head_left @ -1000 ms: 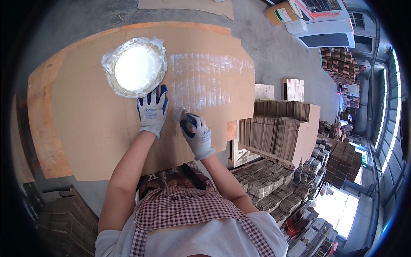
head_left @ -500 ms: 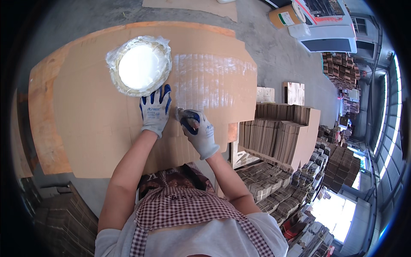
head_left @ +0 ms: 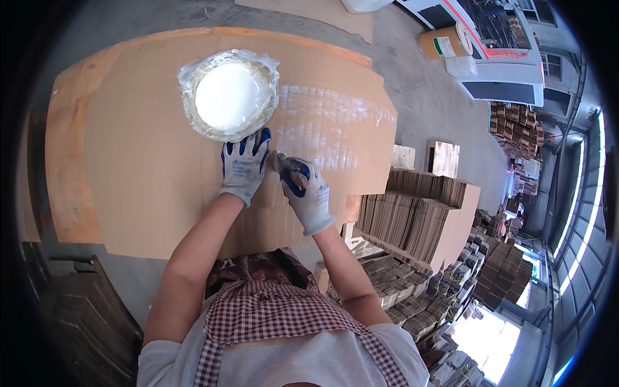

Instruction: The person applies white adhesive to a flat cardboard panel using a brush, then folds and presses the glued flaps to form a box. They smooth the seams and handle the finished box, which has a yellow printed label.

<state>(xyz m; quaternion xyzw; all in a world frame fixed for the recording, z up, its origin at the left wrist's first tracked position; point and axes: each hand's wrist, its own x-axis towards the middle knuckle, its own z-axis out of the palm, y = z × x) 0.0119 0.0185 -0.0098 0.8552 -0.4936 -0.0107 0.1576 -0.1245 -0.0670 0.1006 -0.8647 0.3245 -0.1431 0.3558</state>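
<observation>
My left hand (head_left: 245, 166), in a white glove with blue fingertips, lies flat on a large cardboard sheet (head_left: 148, 174), fingers spread. Just beyond its fingertips sits a round container (head_left: 264, 103) wrapped in clear plastic film, with a bright white fill (head_left: 225, 97). My right hand (head_left: 304, 190), gloved alike, is curled close by on the right. A small greyish-brown tip (head_left: 279, 161) sticks out from its fingers toward the left hand; its kind is not clear. Streaky whitish smears (head_left: 322, 122) cover the sheet's right part, beyond the right hand.
Under the sheet shows a wooden board (head_left: 64, 155). Stacks of flat cardboard (head_left: 412, 213) stand close on the right, with tied bundles (head_left: 387, 277) nearer me. A brown drum (head_left: 445, 44) and a white machine (head_left: 500, 74) stand at the far right. More cardboard (head_left: 90, 316) leans at the near left.
The whole view has shifted slightly, so the sheet and container appear farther right. Both hands keep nearly the same places on the sheet.
</observation>
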